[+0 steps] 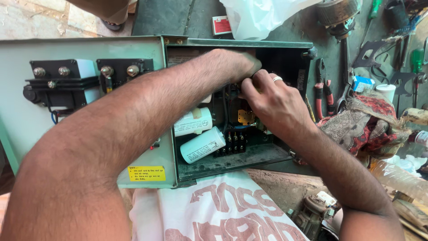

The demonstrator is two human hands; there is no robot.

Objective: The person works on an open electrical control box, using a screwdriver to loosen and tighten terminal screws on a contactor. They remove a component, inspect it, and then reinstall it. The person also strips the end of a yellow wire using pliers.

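Wiring (235,91) deep inside the open green metal box (249,43), above two white capacitors (198,134), looks thin, bendy and delicate; left hand (234,62) and right hand (272,100) pinch it at fingertips.

- Pale green painted sheet-metal control box (240,43), centre frame: matt, scuffed, its hinged lid (18,116) smooth.
- Two white cylindrical capacitors (201,145) inside: smooth, glossy plastic casing.
- Black terminal block (232,145): matt plastic with bright metal screws.
- Red-handled steel pliers (322,91), right: rubbery grips.
- Patterned red woven cloth (363,120), right: rough, frayed.
- Translucent white plastic bag (263,15), top: crinkled, shiny.
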